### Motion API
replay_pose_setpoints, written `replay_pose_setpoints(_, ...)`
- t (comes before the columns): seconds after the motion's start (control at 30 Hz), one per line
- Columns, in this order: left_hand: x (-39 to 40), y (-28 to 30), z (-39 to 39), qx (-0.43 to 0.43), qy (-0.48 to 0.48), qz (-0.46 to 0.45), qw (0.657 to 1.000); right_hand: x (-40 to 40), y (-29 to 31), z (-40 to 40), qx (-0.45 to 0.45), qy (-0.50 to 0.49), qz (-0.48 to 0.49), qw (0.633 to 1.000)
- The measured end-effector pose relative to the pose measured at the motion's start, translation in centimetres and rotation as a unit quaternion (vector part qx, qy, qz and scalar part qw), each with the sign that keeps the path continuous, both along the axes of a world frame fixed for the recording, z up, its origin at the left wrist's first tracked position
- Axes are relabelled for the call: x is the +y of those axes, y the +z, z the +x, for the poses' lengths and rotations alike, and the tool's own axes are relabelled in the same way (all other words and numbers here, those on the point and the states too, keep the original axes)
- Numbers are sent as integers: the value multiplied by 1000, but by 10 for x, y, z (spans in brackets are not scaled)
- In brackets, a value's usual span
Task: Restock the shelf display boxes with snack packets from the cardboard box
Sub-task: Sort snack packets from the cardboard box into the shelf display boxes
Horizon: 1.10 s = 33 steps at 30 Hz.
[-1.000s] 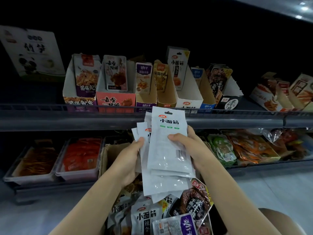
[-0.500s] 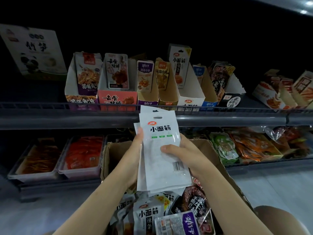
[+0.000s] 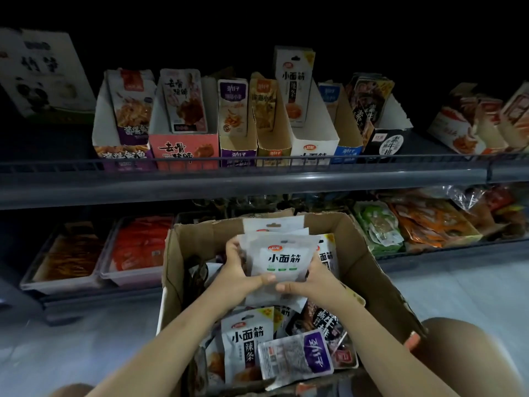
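1. The left hand [image 3: 240, 270] and right hand [image 3: 310, 282] together clasp a stack of white packets [image 3: 282, 259], fingers curled round its sides, thumbs meeting on the front.
2. The stack sits over the open cardboard box [image 3: 369, 270], more packets loose at 6 o'clock below it.
3. The white display box [image 3: 313, 138] stands on the upper shelf [image 3: 257, 181] at 12 o'clock, one packet upright inside.

- Two bare forearms are seen, from the lower edge up to the hands; no sleeves are worn on the parts shown
- The left hand [image 3: 239, 275] is bare; no glove, ring or watch is seen on it
- The right hand [image 3: 313, 279] is likewise bare; its wrist is unadorned
- Two bare knees are seen at the lower corners
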<state>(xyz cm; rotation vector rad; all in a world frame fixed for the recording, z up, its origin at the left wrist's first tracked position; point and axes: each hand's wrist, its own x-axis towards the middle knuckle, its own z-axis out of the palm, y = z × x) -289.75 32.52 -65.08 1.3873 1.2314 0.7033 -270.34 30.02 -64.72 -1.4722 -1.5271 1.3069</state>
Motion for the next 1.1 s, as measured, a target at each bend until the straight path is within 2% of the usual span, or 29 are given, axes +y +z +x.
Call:
replay_pose_setpoints(0.07,0,-2,1,-15,-12,-31,999,1,-3,1,21,-12,-12,1000)
replay_pose_setpoints(0.23,1,-5,6,-25,-19,-77,997,1,-15,-2,-15,-6,-28,999)
replay_pose_setpoints(0.33,1,2,11,13,-14,-54,998,5,-12,-4,-29,-26,-2,999)
replay_pose_setpoints(0.43,3,17,15,8,25,10,1000,10,3,-4,-8,-47,17,999)
replay_pose_setpoints(0.53,8,35,17,-56,84,24,995,15,25,-5,67,-60,10,996)
replay_pose_setpoints(0.67,8,65,30,-166,109,5,980,19,55,-9,147,-83,20,986)
replay_pose_setpoints(0.87,16,100,55,-123,111,38,985,20,88,5,272,-96,-25,957)
replay_pose_setpoints(1.0,27,117,67,-138,79,-41,987,24,103,22,266,-124,0,956)
replay_pose_setpoints(1.03,29,120,68,-120,75,-40,989,27,104,26,257,-144,11,955)
replay_pose_setpoints(1.1,31,123,70,-31,51,27,998,33,107,34,263,-184,35,946)
